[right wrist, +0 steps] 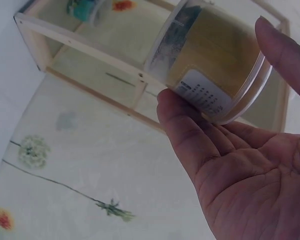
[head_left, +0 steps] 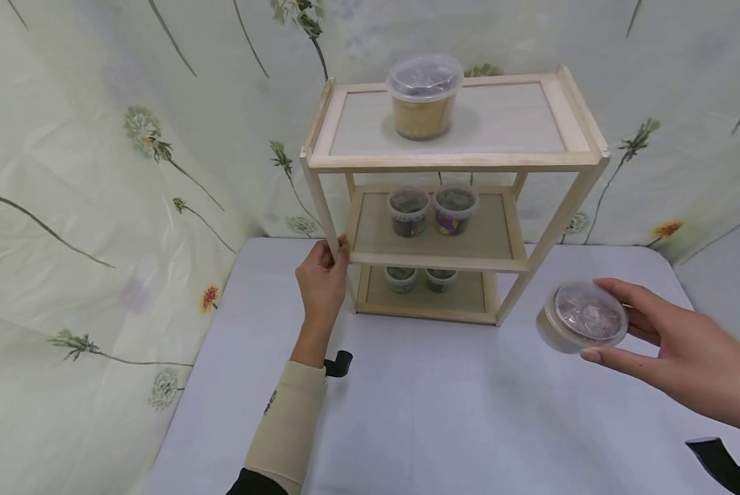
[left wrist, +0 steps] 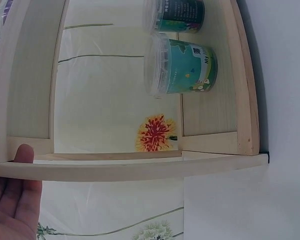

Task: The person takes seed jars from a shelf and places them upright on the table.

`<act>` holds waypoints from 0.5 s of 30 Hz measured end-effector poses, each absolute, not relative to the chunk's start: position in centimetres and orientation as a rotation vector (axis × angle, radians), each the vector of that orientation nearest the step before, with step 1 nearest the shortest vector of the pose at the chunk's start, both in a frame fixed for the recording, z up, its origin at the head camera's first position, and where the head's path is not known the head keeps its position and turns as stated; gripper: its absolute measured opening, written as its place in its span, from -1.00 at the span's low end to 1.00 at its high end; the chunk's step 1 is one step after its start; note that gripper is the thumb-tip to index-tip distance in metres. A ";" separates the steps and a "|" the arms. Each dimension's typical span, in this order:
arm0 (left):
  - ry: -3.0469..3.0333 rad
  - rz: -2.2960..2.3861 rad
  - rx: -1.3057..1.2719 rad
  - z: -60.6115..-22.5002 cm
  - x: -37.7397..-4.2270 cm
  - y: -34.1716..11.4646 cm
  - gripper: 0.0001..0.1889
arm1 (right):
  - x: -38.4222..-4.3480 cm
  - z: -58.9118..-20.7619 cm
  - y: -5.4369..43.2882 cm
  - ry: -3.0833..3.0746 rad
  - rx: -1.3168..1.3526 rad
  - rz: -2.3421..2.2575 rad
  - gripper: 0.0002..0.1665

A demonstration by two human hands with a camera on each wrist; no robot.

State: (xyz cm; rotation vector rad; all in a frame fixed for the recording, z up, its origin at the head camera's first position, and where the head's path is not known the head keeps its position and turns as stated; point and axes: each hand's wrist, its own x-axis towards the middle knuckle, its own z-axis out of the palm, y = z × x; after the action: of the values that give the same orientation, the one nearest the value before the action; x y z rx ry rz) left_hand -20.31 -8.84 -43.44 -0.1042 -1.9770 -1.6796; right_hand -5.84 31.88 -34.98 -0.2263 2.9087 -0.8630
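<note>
My right hand holds a lidded plastic tub between thumb and fingers, in the air to the right of the wooden shelf rack. In the right wrist view this tub has a tan label with a white printed panel. At the rack's front left post, my left hand grips the wood at about middle-shelf height. The left wrist view shows the fingers of the left hand at that post. A similar tan tub stands on the top shelf, left of centre.
Two small purple-labelled tubs, left and right, stand side by side on the middle shelf. On the bottom shelf are two teal-labelled tubs. A white-covered table bears the rack, with a flowered cloth behind and at left.
</note>
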 end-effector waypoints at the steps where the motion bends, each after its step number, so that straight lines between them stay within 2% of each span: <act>1: -1.977 -1.679 -0.106 -43.4 -20.3 -8.8 -0.87 | -5.8 -35.2 31.9 2.900 -0.228 -0.868 0.16; 15: -1.985 -1.675 -0.093 -43.5 -20.4 -8.8 -0.87 | -5.1 -37.6 31.9 2.837 -0.261 -0.929 0.08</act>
State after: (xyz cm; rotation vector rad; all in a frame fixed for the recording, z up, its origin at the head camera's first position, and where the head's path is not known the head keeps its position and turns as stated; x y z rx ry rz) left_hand -20.39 -8.85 -43.55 -0.0926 -1.9853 -1.6750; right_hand -5.13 31.86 -37.56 -0.2607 2.8365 -0.9287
